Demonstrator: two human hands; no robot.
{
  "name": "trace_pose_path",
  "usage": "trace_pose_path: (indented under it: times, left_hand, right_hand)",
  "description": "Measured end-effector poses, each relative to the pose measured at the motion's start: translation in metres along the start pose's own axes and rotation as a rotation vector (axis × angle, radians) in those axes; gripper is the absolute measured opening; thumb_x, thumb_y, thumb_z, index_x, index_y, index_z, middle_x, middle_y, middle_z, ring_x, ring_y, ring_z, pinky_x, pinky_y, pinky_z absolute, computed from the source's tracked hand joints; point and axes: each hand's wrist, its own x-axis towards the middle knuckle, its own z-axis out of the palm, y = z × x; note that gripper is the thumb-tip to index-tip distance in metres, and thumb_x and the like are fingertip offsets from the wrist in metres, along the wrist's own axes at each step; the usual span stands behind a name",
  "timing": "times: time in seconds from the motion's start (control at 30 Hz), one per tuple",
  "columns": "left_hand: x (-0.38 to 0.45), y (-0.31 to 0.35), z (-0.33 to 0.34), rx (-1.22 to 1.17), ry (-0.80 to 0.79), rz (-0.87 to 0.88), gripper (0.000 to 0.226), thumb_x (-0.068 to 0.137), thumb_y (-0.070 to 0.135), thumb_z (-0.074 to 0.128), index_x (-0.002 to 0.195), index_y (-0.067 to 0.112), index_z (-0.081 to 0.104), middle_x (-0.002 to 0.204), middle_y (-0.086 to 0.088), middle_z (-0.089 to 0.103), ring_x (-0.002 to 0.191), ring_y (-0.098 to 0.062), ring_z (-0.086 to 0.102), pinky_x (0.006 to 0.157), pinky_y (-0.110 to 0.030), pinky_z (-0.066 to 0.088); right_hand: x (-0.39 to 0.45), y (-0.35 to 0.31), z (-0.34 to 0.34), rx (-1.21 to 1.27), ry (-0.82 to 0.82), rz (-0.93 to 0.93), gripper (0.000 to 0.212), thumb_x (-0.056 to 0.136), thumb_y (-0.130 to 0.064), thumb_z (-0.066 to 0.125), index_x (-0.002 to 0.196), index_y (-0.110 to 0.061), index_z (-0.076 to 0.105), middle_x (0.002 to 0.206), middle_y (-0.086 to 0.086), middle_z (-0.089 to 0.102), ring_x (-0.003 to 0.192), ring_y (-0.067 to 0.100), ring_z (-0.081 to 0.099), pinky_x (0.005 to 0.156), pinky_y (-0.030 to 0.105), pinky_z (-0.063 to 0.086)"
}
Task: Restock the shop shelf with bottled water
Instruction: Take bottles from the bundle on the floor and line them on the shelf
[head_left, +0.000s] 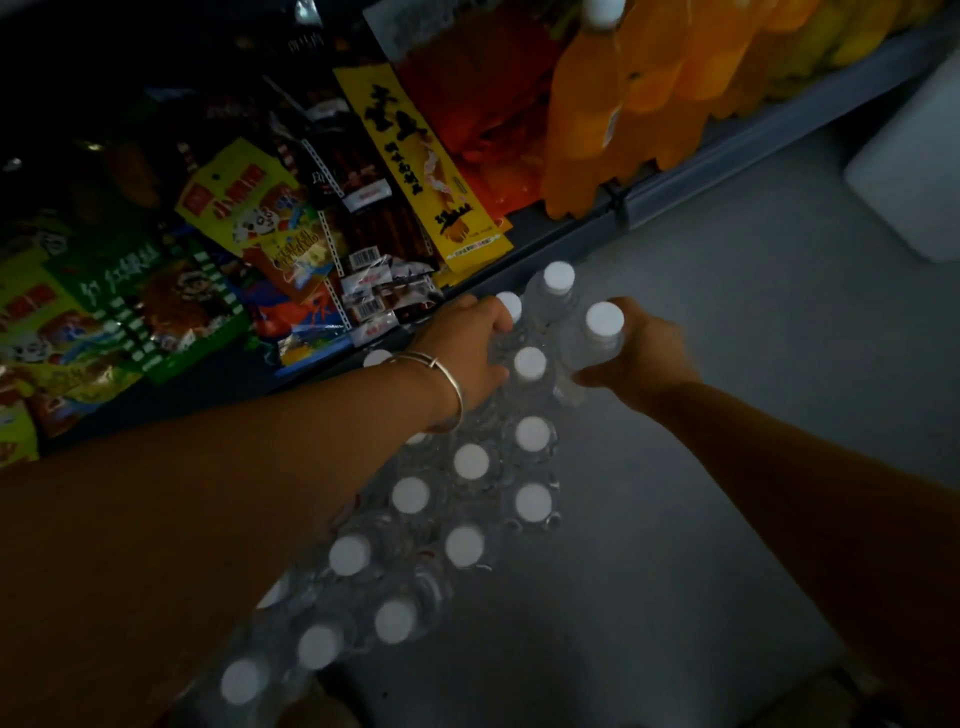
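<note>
I see left hand fingers curled on shrink-wrapped pack of clear white-capped water bottles, right hand gripping one clear white-capped bottle, bottle labels unreadable, yellow snack packet with bold black Chinese characters.

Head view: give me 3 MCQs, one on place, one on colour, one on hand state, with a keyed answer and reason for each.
1. Where do the orange drink bottles stand?
A) on the shelf, upper right
B) on the floor
C) inside the water pack

2. What colour are the water bottle caps?
A) blue
B) white
C) red

3. What is the right hand doing?
A) hanging idle
B) gripping a water bottle
C) holding a snack packet

Answers:
1 A, the orange drink bottles stand on the shelf edge.
2 B, each cap is white.
3 B, the right hand curls its fingers round a water bottle.
</note>
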Motion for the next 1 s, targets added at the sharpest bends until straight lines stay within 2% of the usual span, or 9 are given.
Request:
trace_pose_path:
  times: [0.1,0.27,0.4,0.53,0.63,0.73,0.77,0.87,1.0]
  left_hand:
    - [-0.015,0.028,-0.027,0.051,-0.07,0.004,0.048,0.081,0.016,0.069,0.123,0.011,0.048,0.126,-0.01,0.045,0.117,-0.025,0.046,0.1,-0.034,0.039]
    - [-0.047,0.081,-0.093,0.091,-0.16,0.007,0.051,0.08,0.02,0.071,0.124,0.011,0.047,0.128,-0.009,0.045,0.116,-0.025,0.048,0.097,-0.034,0.042]
    - [-0.085,0.133,-0.172,0.098,-0.193,-0.001,0.051,0.077,0.018,0.074,0.12,0.007,0.05,0.123,-0.011,0.052,0.112,-0.026,0.052,0.096,-0.035,0.045]
    - [-0.13,0.183,-0.267,0.128,-0.218,-0.012,0.051,0.075,0.019,0.076,0.117,0.004,0.053,0.117,-0.012,0.059,0.111,-0.028,0.056,0.093,-0.034,0.047]
    - [-0.171,0.225,-0.349,0.131,-0.223,-0.027,0.053,0.077,0.021,0.074,0.124,0.007,0.052,0.122,-0.008,0.059,0.112,-0.024,0.056,0.096,-0.036,0.047]
    - [-0.216,0.268,-0.43,0.113,-0.212,-0.032,0.048,0.08,0.017,0.072,0.12,-0.001,0.056,0.121,-0.016,0.06,0.109,-0.027,0.058,0.092,-0.036,0.047]
    - [-0.232,0.281,-0.458,0.093,-0.2,-0.041,0.047,0.078,0.018,0.074,0.118,0.0,0.057,0.119,-0.018,0.062,0.109,-0.031,0.059,0.091,-0.038,0.048]
    - [-0.284,0.314,-0.534,0.037,-0.119,-0.02,0.044,0.072,0.016,0.078,0.111,0.007,0.06,0.098,-0.008,0.064,0.096,-0.028,0.06,0.086,-0.042,0.05]
    - [-0.357,0.36,-0.624,-0.024,-0.02,0.005,0.047,0.056,0.019,0.075,0.1,0.01,0.059,0.081,-0.001,0.057,0.084,-0.019,0.052,0.079,-0.039,0.043]
  right_hand:
    - [-0.02,-0.018,-0.036,0.011,-0.037,-0.046,0.068,0.069,-0.013,0.081,0.127,-0.013,0.047,0.128,0.008,0.056,0.121,0.026,0.049,0.096,0.034,0.041]
    - [-0.063,-0.065,-0.107,0.037,-0.094,-0.158,0.069,0.064,-0.019,0.086,0.123,-0.016,0.052,0.118,0.002,0.059,0.112,0.02,0.052,0.082,0.021,0.037]
    - [-0.107,-0.137,-0.187,0.072,-0.137,-0.309,0.067,0.06,-0.024,0.088,0.119,-0.019,0.057,0.104,-0.009,0.057,0.097,0.007,0.05,0.065,0.009,0.033]
    - [-0.154,-0.225,-0.276,0.105,-0.19,-0.462,0.053,0.06,-0.019,0.088,0.106,-0.017,0.061,0.095,-0.011,0.063,0.089,0.005,0.059,0.067,0.001,0.042]
    - [-0.193,-0.296,-0.344,0.112,-0.216,-0.558,0.046,0.062,-0.019,0.087,0.101,-0.022,0.062,0.1,-0.008,0.068,0.092,0.007,0.064,0.081,0.019,0.051]
    - [-0.236,-0.368,-0.41,0.132,-0.223,-0.676,0.035,0.064,-0.018,0.085,0.092,-0.025,0.066,0.094,-0.011,0.07,0.086,0.0,0.065,0.073,0.016,0.051]
    - [-0.249,-0.392,-0.431,0.139,-0.232,-0.713,0.035,0.064,-0.019,0.085,0.094,-0.023,0.067,0.097,-0.01,0.071,0.089,0.001,0.065,0.075,0.018,0.052]
    - [-0.293,-0.46,-0.485,0.14,-0.214,-0.823,0.043,0.061,-0.028,0.085,0.098,-0.013,0.07,0.104,0.0,0.071,0.097,0.013,0.066,0.086,0.034,0.054]
    - [-0.35,-0.544,-0.547,0.199,-0.202,-0.954,0.03,0.061,-0.014,0.084,0.089,-0.012,0.072,0.093,0.005,0.074,0.082,0.014,0.068,0.077,0.032,0.052]
